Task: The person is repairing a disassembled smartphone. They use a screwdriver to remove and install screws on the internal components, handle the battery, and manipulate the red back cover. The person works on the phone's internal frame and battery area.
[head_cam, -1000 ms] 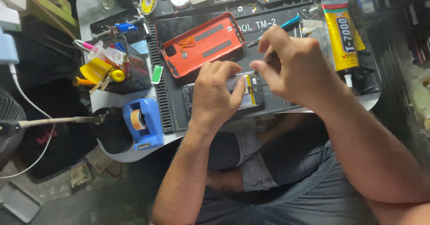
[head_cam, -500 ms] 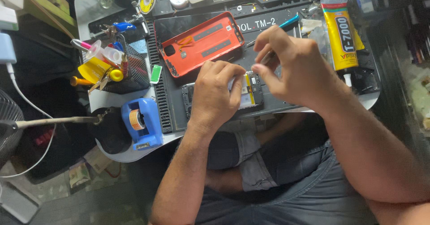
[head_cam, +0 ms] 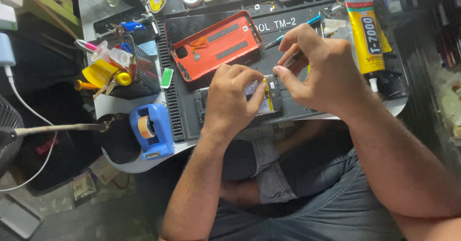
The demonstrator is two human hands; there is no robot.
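An opened phone body (head_cam: 269, 99) lies on a black repair mat (head_cam: 307, 25), mostly hidden under my hands. My left hand (head_cam: 233, 99) presses down on it, fingers curled over its middle. My right hand (head_cam: 319, 70) pinches a thin tool with a blue tip (head_cam: 293, 58), its working end down at the phone's upper edge near a yellow strip. An orange phone back cover (head_cam: 216, 44) lies just beyond my left hand, inner side up.
A yellow glue tube (head_cam: 366, 34) lies at the mat's right. A mesh holder (head_cam: 122, 70) with tools and small bottles stands left. A blue tape dispenser (head_cam: 151, 130) sits at the table's near edge. A soldering iron (head_cam: 57, 128) juts in from the left.
My right hand has shifted slightly left and down, bringing the tool's tip closer to the phone. My left hand stays on the phone.
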